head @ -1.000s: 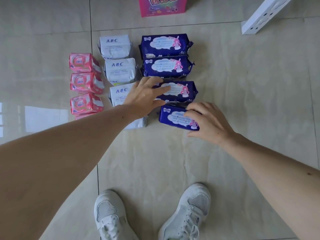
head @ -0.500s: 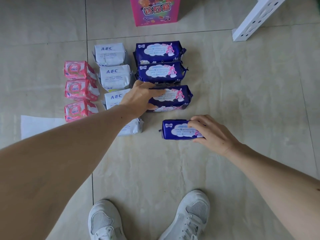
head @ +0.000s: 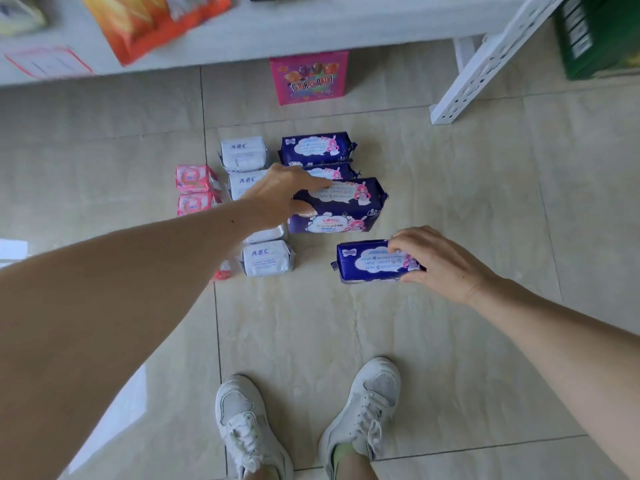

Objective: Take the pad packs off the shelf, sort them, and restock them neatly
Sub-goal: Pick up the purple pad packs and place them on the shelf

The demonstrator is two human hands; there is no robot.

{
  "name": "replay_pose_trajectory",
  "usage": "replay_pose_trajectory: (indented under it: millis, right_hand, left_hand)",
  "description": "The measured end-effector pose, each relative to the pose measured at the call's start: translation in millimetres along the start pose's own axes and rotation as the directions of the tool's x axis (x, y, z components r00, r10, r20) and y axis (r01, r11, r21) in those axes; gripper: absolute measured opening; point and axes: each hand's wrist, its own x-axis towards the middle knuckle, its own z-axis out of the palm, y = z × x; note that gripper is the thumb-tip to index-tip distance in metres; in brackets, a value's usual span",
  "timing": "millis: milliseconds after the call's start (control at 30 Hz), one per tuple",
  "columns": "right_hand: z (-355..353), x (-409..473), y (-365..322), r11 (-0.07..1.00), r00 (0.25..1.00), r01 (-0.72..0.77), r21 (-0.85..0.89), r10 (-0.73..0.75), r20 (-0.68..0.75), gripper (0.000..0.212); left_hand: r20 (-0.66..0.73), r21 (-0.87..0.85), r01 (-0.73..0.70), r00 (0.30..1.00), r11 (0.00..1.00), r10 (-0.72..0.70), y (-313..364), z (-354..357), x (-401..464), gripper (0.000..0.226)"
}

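Glossy beige tiled floor [head: 450, 202] with dark grout lines, white metal shelf [head: 311, 26] above, slotted white upright [head: 485, 64], daylight glare at left

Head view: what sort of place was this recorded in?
Probably a small shop aisle: a white metal shelf stocked with snack bags, a pink candy box on the tiled floor, and pad packs laid in rows.

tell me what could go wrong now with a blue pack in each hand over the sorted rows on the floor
1. The left hand holds the big blue pack by one end only, tilted; it may slip and land on the white ABC packs or the blue row.
2. The left forearm crosses low over the pink packs and could nudge them out of line.
3. The right hand pinches the smaller blue pack at its edge, so it could twist loose.
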Motion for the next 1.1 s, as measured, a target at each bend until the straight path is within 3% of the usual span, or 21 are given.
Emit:
replay_pose_trajectory:
  millis: [367,667,1100]
  right_hand:
    - [-239.9,-61.4,-141.5,0.997,0.997,0.073,-0.034,-0.073,0.005,0.045]
    - [-426.1,-106.9,-263.2,0.996,0.997,0.018,-0.085,-0.024,-0.075,0.049]
    - [-587.8,-119.6,-388.0,0.988,0.971,0.042,-0.145,-0.075,-0.228,0.051]
  left_hand:
    - [0.09,0.025,-0.064,0.994,0.998,0.061,133.3,-231.9,-97.1,0.051]
    - [-0.019,0.106,-0.141,0.989,0.984,0.144,228.1,-418.0,-187.9,0.052]
    - [-0.194,0.124,-0.277,0.935,0.953,0.297,305.4,-610.3,-265.0,0.05]
